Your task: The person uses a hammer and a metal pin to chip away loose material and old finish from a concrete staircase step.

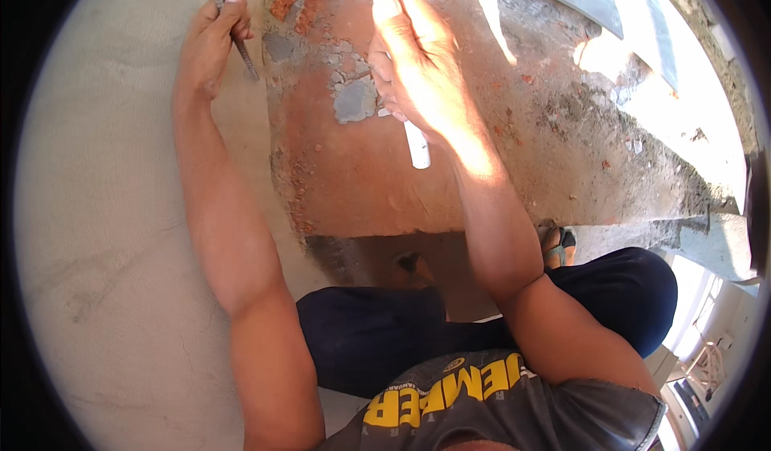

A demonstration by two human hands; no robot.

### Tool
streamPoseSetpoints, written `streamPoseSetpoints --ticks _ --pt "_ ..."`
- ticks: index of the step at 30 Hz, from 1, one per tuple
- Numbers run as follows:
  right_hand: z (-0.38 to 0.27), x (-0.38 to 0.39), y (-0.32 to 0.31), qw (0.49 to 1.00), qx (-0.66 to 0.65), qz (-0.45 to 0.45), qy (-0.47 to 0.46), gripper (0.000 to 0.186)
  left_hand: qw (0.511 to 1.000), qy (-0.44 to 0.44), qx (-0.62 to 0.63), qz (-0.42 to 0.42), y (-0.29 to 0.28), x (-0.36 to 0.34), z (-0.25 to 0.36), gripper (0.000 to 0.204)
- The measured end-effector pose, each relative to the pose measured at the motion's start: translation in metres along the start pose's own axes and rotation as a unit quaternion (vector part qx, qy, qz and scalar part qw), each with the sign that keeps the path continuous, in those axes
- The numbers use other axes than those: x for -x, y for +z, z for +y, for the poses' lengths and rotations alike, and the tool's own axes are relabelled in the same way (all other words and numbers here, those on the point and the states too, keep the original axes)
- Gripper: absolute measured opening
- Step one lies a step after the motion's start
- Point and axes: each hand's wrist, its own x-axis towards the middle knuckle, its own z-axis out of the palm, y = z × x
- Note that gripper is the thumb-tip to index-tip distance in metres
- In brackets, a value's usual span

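While the left hand (210, 43) grips a steel chisel (231, 25) against the plastered wall (120, 210), the right hand (414, 61) clasps a white-handled tool (415, 142). Holding the chisel steady at the exposed brick (361, 186) edge seems wise.

Bright daylight from upper right, blown out on the floor (683, 122) there. Sunlit patch glares on the right hand (418, 65); left hand (210, 45) in soft shade. Fisheye bending and dark vignette at rim. Focus fairly sharp.
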Motion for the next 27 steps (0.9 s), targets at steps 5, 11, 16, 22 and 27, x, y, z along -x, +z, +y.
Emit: streamPoseSetpoints --ticks 5,11,16,22,27 --pt "0.022 -0.002 -0.013 0.997 0.075 0.017 -0.027 0.042 1.0 -0.001 -0.014 0.016 0.017 0.004 0.004 0.05" --pt "-0.003 0.011 -0.023 0.984 0.072 0.04 -0.157 0.031 0.999 0.003 -0.035 -0.005 0.024 -0.005 0.002 0.051" --pt "-0.038 0.019 -0.032 0.989 -0.032 0.014 -0.145 0.022 0.998 0.01 -0.061 -0.027 0.035 -0.008 -0.004 0.047" --pt "-0.014 0.025 -0.03 0.984 0.023 0.031 -0.172 0.026 0.988 -0.043 -0.142 -0.029 0.044 -0.009 -0.008 0.047" --pt "0.0 0.031 -0.013 0.981 0.07 0.036 -0.18 0.033 0.979 -0.057 -0.183 -0.068 0.041 -0.015 -0.017 0.05"
